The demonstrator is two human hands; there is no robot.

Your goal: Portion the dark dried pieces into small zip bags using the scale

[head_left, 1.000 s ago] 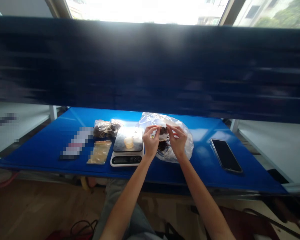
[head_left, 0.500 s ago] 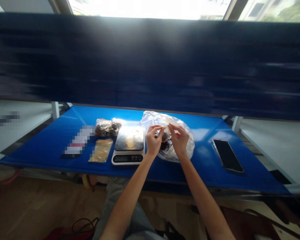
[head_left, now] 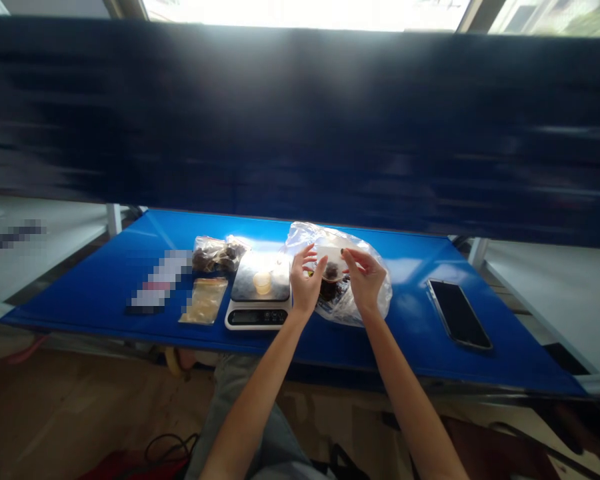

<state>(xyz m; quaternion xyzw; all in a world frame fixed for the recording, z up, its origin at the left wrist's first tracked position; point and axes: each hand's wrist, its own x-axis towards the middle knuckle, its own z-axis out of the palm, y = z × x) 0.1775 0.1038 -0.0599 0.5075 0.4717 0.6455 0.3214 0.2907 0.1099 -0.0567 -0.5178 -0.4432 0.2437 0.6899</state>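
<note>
Between my hands is a small clear plastic bag [head_left: 331, 257] with dark, clumpy contents at its bottom. My left hand [head_left: 305, 283] is at its left side, thumb in front of the bag and the other fingers spread behind; their exact contact is hard to see. My right hand [head_left: 367, 280] is at the bag's upper right, thumb and fingertips pinched together with a small dark piece [head_left: 343, 251] showing at their tips. Under both hands lies a large, crumpled clear plastic bag [head_left: 375, 303] with more dark material [head_left: 331, 291] in it.
A kitchen scale [head_left: 258, 317] with a small yellowish cup [head_left: 262, 283] on it stands left of my hands. Farther left are filled clear bags [head_left: 219, 255], a flat zip bag [head_left: 204, 300] and a blurred-out item [head_left: 161, 283]. A phone [head_left: 459, 313] lies right on the blue table [head_left: 410, 363].
My hands have parted at the top of the small bag, where both were pinching it. The right hand has shifted slightly right, and the left fingers have spread.
</note>
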